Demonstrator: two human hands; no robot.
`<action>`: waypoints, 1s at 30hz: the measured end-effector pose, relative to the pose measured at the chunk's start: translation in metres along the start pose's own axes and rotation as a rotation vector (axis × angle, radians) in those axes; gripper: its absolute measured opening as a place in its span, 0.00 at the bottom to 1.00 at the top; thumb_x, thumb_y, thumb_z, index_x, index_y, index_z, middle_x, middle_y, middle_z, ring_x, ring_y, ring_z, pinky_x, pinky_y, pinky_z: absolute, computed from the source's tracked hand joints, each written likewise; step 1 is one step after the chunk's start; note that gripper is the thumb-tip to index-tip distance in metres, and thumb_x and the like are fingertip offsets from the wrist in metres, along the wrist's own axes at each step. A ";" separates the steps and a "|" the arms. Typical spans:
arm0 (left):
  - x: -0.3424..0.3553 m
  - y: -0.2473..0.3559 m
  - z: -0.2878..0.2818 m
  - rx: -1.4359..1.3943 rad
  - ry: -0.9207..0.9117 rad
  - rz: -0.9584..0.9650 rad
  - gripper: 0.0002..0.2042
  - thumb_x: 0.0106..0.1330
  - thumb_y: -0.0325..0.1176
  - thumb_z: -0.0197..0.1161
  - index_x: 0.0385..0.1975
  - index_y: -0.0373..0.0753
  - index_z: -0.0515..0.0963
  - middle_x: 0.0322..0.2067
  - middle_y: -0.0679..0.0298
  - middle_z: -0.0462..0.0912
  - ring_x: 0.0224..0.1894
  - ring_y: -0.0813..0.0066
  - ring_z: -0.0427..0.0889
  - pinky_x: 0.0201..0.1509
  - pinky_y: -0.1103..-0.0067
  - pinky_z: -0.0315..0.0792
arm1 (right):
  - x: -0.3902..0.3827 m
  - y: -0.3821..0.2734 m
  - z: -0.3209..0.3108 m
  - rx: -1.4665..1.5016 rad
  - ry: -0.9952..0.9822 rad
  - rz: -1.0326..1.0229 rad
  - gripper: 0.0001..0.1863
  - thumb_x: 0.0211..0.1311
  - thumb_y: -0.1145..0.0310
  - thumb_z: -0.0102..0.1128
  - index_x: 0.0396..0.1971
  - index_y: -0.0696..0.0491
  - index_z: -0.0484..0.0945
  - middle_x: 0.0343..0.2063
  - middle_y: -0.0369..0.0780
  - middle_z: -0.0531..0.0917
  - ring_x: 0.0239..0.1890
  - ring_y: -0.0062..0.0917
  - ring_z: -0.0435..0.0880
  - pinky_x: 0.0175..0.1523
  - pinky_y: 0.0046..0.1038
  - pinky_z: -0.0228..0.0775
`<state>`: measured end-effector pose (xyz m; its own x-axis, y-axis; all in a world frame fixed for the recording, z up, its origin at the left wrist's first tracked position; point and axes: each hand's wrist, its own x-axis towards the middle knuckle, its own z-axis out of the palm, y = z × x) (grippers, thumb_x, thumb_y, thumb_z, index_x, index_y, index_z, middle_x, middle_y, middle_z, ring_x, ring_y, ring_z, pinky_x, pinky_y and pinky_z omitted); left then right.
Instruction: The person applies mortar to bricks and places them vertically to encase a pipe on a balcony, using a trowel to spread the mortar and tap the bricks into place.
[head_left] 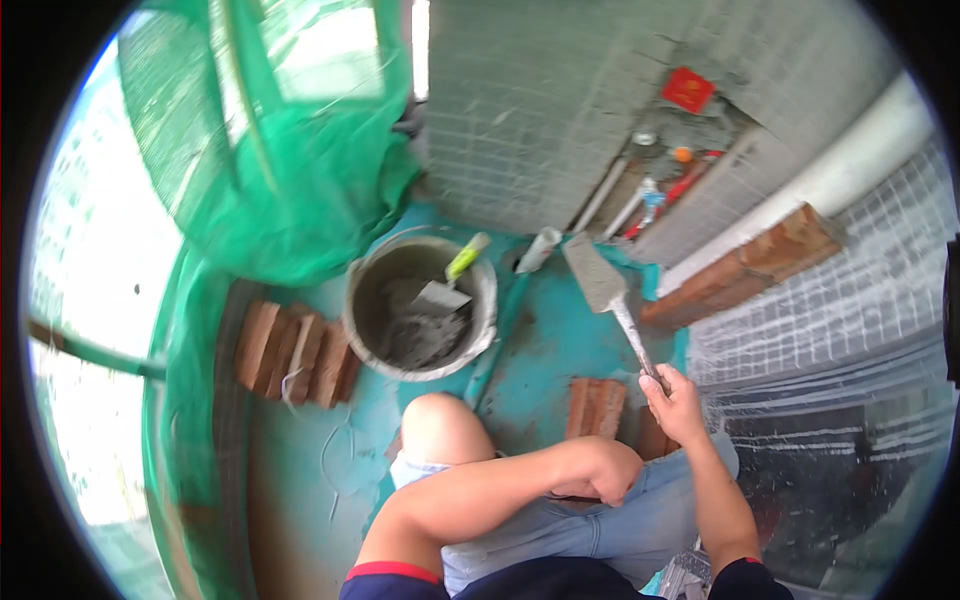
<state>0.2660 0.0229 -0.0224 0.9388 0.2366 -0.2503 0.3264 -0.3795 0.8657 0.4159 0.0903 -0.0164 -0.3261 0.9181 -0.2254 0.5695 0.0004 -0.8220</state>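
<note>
My right hand grips the handle of a mortar-coated trowel, its blade angled up and away from me. My left hand is closed low over my jeans, beside a small brick stack; what it holds is mostly hidden. Ahead of me a bucket holds grey mortar, with a second trowel with a lime-green handle resting in it.
Bricks lie left of the bucket, others stand along the right wall beside a white pipe. Green netting hangs at the left. A wall recess holds pipes and valves. A short pipe rises from the teal floor.
</note>
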 end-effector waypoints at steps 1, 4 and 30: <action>-0.007 -0.003 0.011 -0.045 0.045 -0.042 0.09 0.54 0.35 0.64 0.27 0.36 0.84 0.25 0.57 0.84 0.27 0.64 0.83 0.31 0.70 0.75 | 0.015 -0.019 0.023 -0.074 -0.151 -0.062 0.12 0.66 0.61 0.60 0.32 0.57 0.77 0.16 0.32 0.74 0.21 0.14 0.71 0.25 0.22 0.62; -0.009 -0.006 0.029 0.279 0.204 -0.253 0.11 0.51 0.36 0.62 0.26 0.36 0.85 0.30 0.54 0.86 0.33 0.60 0.86 0.32 0.69 0.77 | 0.054 -0.070 0.086 -0.381 -0.469 -0.300 0.16 0.66 0.55 0.57 0.33 0.55 0.76 0.19 0.46 0.76 0.20 0.34 0.77 0.27 0.34 0.66; 0.024 -0.042 0.035 0.274 -0.068 -0.146 0.29 0.53 0.39 0.64 0.59 0.45 0.73 0.46 0.54 0.83 0.48 0.57 0.81 0.50 0.66 0.74 | 0.132 -0.030 0.229 -0.086 -0.842 0.335 0.27 0.68 0.41 0.49 0.26 0.53 0.77 0.14 0.29 0.70 0.13 0.13 0.61 0.18 0.19 0.53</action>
<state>0.2785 0.0129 -0.0795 0.8819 0.2495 -0.4000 0.4672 -0.5753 0.6714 0.1831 0.1210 -0.1416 -0.5577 0.2824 -0.7805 0.7769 -0.1534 -0.6106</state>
